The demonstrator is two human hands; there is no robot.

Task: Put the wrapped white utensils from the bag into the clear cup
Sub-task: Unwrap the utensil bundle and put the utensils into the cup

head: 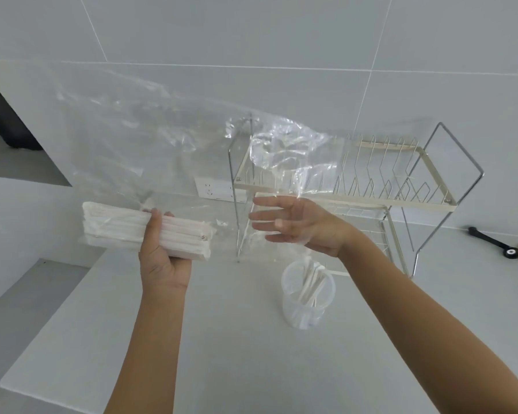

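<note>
A bundle of wrapped white utensils [117, 225] lies sideways inside a large clear plastic bag [126, 138] that is held up in the air. My left hand [162, 258] grips the bundle from below, through the plastic. My right hand [299, 225] is at the bag's crumpled mouth with its fingers spread and pointing left toward the bundle; thin plastic drapes over it and it holds nothing. Below the right hand, the clear cup [308, 294] stands upright on the counter with several wrapped utensils [310, 282] leaning in it.
A two-tier wire dish rack [431, 186] stands behind the cup against the tiled wall. A wall socket [214, 189] sits left of the rack. A black tool [491, 242] lies at the far right. The white counter [222, 354] ends at an edge on the left.
</note>
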